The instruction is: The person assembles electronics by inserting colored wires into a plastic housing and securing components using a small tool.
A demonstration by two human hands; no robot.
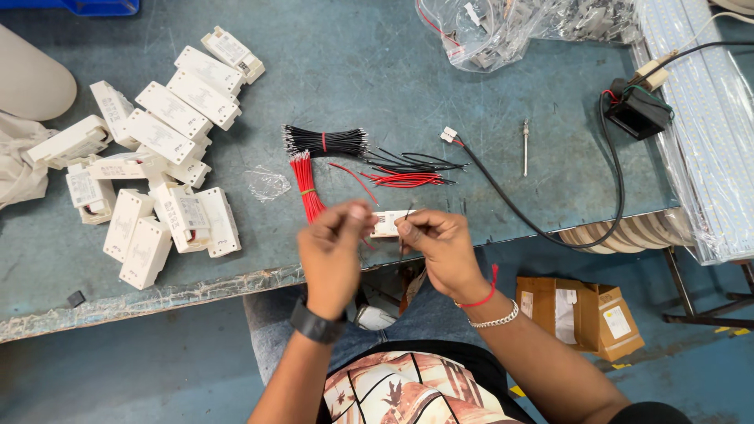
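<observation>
Two hands meet above counter (471, 78) edge: left hand (334, 255) and right hand (440, 247), fingers pinched on small white module (387, 224) with thin wire. Beyond: red wire bundle (306, 187), black wire bundle (326, 142). Far left: white module pile (161, 157).

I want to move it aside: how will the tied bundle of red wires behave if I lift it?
The red wire bundle is probably light and floppy: its thin strands already curve. The band likely keeps them together, though the free ends may splay.

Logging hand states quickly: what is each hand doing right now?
Left hand: closed, pinching the small white module.
Right hand: closed, pinching a thin black wire at it.
</observation>
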